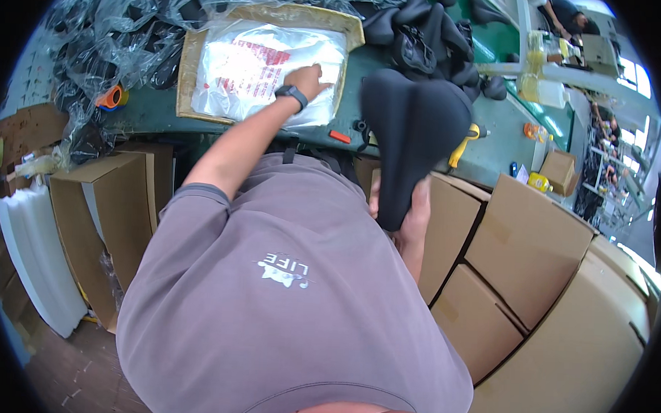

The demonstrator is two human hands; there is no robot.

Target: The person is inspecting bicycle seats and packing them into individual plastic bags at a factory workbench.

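Note:
My right hand (415,213) is closed around the narrow nose of a black bicycle saddle (413,129), holding it up in front of me with its wide end pointing away. Clear plastic bags (241,65) with red print lie stacked in a shallow cardboard tray (187,78) on the green bench. On the right part of that stack rests my left hand (307,82), a dark watch on its wrist. Its thumb and a finger are apart, and no object shows between them.
Plastic-wrapped black saddles (125,32) crowd the bench's far left; bare ones (416,35) pile up beyond the tray. An orange tape roll (112,98), a red tool (339,136) and a yellow strap (465,146) lie on the bench. Large cardboard boxes (526,242) stand at right.

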